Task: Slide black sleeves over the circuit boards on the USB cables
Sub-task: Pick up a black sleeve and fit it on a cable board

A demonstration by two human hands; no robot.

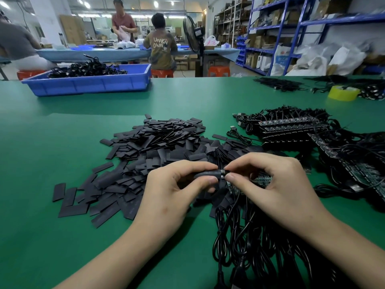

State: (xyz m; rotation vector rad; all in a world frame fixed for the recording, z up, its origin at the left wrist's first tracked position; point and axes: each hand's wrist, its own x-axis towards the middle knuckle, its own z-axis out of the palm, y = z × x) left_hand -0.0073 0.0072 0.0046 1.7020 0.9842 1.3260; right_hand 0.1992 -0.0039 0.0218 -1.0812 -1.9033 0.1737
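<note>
The left hand (177, 184) pinches a black sleeve (206, 174) open-end toward the circuit board (260, 180), which the right hand (268, 180) pinches steady for threading.

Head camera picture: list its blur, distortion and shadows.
Head view: left hand, black sleeve, right hand and circuit board sharp; person at left edge smeared; blue shelving leans, wide-angle warp; ceiling lights blown out; blue tray casts a soft shadow on the green table.

Factory assembly workshop, green worktable (83, 163), blue parts bin (87, 83), blue storage shelving (291, 28), 2 workers (161, 44) at a far bench
</note>
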